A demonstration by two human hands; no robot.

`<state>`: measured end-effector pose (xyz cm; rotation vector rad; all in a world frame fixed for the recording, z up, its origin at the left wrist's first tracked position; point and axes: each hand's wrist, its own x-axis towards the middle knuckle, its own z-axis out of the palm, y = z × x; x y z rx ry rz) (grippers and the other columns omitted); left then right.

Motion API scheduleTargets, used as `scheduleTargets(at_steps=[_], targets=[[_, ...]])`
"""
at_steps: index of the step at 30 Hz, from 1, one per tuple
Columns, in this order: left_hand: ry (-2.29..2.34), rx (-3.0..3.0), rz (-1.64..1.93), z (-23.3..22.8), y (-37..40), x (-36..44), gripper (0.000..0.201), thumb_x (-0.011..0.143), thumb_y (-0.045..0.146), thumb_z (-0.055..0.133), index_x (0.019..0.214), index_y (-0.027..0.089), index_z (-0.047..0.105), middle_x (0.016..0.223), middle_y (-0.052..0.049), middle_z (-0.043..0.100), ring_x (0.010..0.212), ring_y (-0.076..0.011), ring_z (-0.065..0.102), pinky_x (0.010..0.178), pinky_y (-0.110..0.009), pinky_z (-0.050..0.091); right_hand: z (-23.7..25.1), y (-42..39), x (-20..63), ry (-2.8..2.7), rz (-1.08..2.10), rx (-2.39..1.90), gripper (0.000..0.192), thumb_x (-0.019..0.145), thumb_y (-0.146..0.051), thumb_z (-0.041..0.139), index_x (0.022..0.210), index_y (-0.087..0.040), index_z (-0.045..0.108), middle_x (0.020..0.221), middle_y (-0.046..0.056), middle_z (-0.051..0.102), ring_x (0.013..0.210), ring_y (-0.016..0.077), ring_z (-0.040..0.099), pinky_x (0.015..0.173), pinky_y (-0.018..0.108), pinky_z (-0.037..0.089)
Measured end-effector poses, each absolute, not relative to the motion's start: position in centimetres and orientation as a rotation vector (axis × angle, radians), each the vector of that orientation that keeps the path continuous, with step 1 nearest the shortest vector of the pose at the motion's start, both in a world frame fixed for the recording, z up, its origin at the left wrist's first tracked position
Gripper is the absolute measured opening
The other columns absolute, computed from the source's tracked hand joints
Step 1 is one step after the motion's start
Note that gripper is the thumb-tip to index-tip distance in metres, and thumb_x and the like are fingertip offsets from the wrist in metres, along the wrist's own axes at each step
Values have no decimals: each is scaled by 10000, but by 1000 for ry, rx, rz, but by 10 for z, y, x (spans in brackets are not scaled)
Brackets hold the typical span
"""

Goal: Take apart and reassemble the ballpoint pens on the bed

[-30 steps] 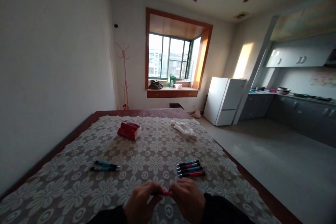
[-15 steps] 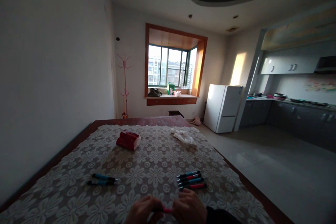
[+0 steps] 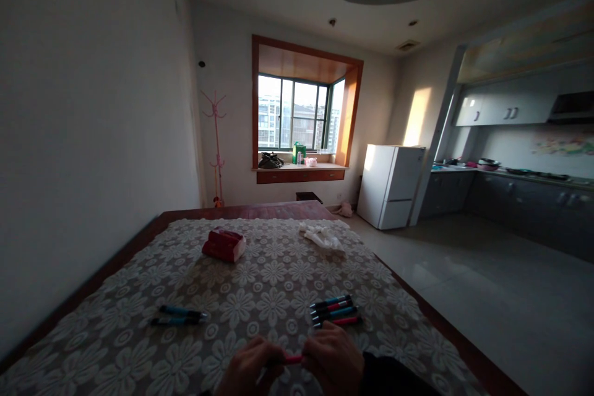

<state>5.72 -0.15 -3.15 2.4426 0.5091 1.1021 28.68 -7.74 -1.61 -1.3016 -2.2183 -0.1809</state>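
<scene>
a: just in front of the row of four pens (image 3: 335,311), both hands pinch a pink pen (image 3: 293,359).
b: yes, left hand (image 3: 250,368) and right hand (image 3: 335,362) grip opposite ends above the bench (image 3: 278,272); better to pull straight, not twist.

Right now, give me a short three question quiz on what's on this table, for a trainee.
1. True or false: both hands grip one pink pen.
2. How many pens lie in the group of pens by the right hand?
3. Which lies nearer the left hand: the two blue pens or the red packet?

Key: 1 true. 2 four. 3 the two blue pens.
</scene>
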Motion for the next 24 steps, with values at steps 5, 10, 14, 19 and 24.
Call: scheduleTargets(at_steps=[5,10,14,19,24], targets=[[607,2421,1202,-30,-5,57,71,977,244,600,954,255,666,848,17,725,790,-126,698,769,-189,561,-3,-80,286,-2127,-223,-1220,287,1057,-459,401,1088,-234,576,868,14,705,766,169,620,705,298,369],[577,2422,1155,-25,-8,57,121,1003,290,565,960,263,674,843,16,726,788,-124,697,761,-186,561,0,-80,284,-2190,-277,-1204,255,1071,-330,363,932,-226,549,749,-6,670,662,157,580,655,306,322],[632,2431,1161,-21,-12,59,178,1015,288,528,930,259,681,828,-4,717,788,-144,690,752,-213,565,2,-83,285,-2167,-63,-1259,280,1067,-378,359,977,-223,575,773,1,692,683,147,613,666,280,358],[613,2471,1156,-16,-10,60,204,1026,323,514,943,263,691,820,6,721,752,-134,691,691,-199,552,-4,-83,287,-2192,-123,-1345,297,1046,-365,414,906,-211,626,743,12,693,671,150,608,666,279,358],[499,2598,1113,-7,-14,56,251,1030,247,488,834,229,643,768,1,685,719,-134,648,670,-221,507,8,-80,295,-2184,227,-1596,362,1040,-351,429,837,-215,697,714,9,707,691,135,645,616,244,351]])
